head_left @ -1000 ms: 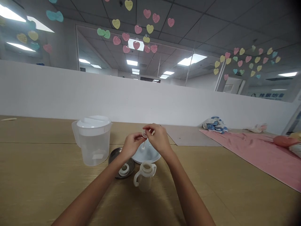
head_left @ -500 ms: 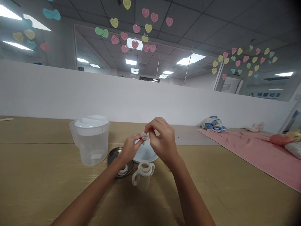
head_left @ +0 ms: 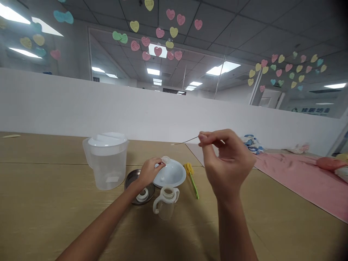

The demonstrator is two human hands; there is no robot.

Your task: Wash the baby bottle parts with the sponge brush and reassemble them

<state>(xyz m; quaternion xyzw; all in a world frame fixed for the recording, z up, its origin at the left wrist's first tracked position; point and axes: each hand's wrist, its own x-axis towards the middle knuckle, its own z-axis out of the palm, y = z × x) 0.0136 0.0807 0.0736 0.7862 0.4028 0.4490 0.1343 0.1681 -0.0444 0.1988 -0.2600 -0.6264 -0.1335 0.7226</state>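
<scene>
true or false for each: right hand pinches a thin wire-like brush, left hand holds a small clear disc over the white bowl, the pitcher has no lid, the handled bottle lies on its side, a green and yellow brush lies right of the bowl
1. The right hand pinches a thin wire-like brush: true.
2. The left hand holds a small clear disc over the white bowl: true.
3. The pitcher has no lid: false, a white lid sits on it.
4. The handled bottle lies on its side: false, it stands upright, open at the top.
5. A green and yellow brush lies right of the bowl: true.
</scene>
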